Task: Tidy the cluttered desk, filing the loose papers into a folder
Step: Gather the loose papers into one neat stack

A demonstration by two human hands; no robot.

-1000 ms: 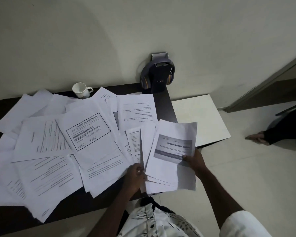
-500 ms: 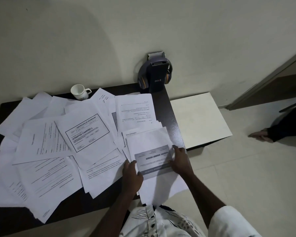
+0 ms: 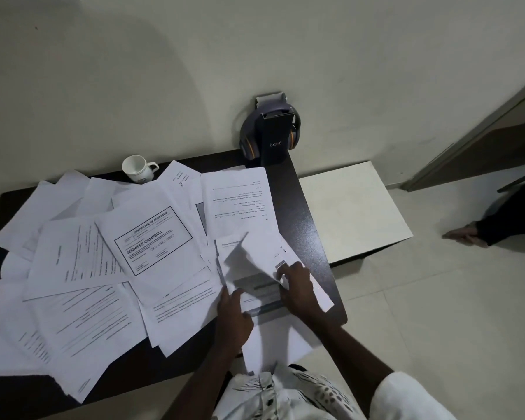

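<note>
Loose printed papers [image 3: 82,286] cover most of the dark desk [image 3: 303,219], among them a bordered certificate sheet [image 3: 152,237]. At the desk's near right corner lies a small stack of sheets [image 3: 255,256] with a grey-banded page on top. My left hand [image 3: 234,316] grips the stack's left edge. My right hand [image 3: 297,289] presses on the stack's right side, fingers bent over the top sheet. Part of the stack hangs over the desk's front edge. A pale flat folder or board [image 3: 352,207] lies to the right of the desk.
A white mug [image 3: 138,168] stands at the back of the desk. Headphones on a dark box [image 3: 273,137] stand at the back right against the wall. Another person's foot [image 3: 464,237] rests on the tiled floor at far right, near a door frame.
The sheets I held fanned out to the right have been drawn together into one stack at the desk corner. My right hand moved left onto the stack; my left hand stays at its left edge.
</note>
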